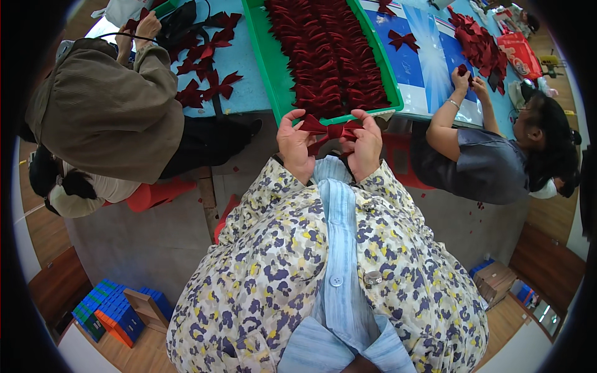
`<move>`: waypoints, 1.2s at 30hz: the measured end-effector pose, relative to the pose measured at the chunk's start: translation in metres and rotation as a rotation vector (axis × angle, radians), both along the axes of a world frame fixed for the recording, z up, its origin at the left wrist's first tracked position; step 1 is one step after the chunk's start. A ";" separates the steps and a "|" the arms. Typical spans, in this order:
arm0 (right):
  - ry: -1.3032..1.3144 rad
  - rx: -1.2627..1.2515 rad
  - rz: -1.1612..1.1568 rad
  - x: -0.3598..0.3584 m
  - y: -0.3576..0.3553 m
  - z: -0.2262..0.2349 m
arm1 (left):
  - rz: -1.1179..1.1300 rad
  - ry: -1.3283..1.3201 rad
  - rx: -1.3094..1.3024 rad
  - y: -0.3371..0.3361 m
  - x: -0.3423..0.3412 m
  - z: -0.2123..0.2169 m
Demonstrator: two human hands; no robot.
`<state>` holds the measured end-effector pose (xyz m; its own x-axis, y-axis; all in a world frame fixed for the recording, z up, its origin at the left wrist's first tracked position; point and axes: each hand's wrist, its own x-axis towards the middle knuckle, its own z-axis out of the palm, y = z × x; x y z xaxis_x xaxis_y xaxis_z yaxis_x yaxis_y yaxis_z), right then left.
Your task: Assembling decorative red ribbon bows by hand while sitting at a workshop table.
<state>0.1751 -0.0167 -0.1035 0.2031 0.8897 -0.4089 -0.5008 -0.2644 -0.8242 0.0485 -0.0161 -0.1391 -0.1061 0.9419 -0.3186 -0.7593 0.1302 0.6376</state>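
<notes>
Between my two hands I hold a dark red fabric bow (334, 130) by its sides, just in front of the near rim of a green tray (267, 74). My left hand (295, 148) pinches the bow's left loop between thumb and fingers. Its right side is gripped by my right hand (364, 146), fingers closed on the loop and tail. Inside the tray, rows of similar dark red bows (323, 50) are packed closely together.
Loose bows (208, 87) lie on the blue table to the left, beside a person in a brown top (112, 112). At right, another person in dark grey (491, 165) handles a red piece near a red heap (479, 46). Red stools (155, 194) stand below.
</notes>
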 end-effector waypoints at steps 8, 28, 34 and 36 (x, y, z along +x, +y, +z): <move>0.629 -0.460 0.169 0.022 0.009 -0.025 | 0.007 0.559 0.458 -0.003 -0.008 -0.006; -0.385 0.147 0.409 0.023 0.035 0.028 | -0.634 1.069 0.585 0.038 -0.075 0.058; -0.395 0.284 0.467 0.012 0.037 0.021 | -0.846 0.626 0.225 0.034 -0.042 0.059; -0.433 0.312 0.500 0.013 0.040 0.019 | -0.803 0.594 0.235 0.031 -0.040 0.057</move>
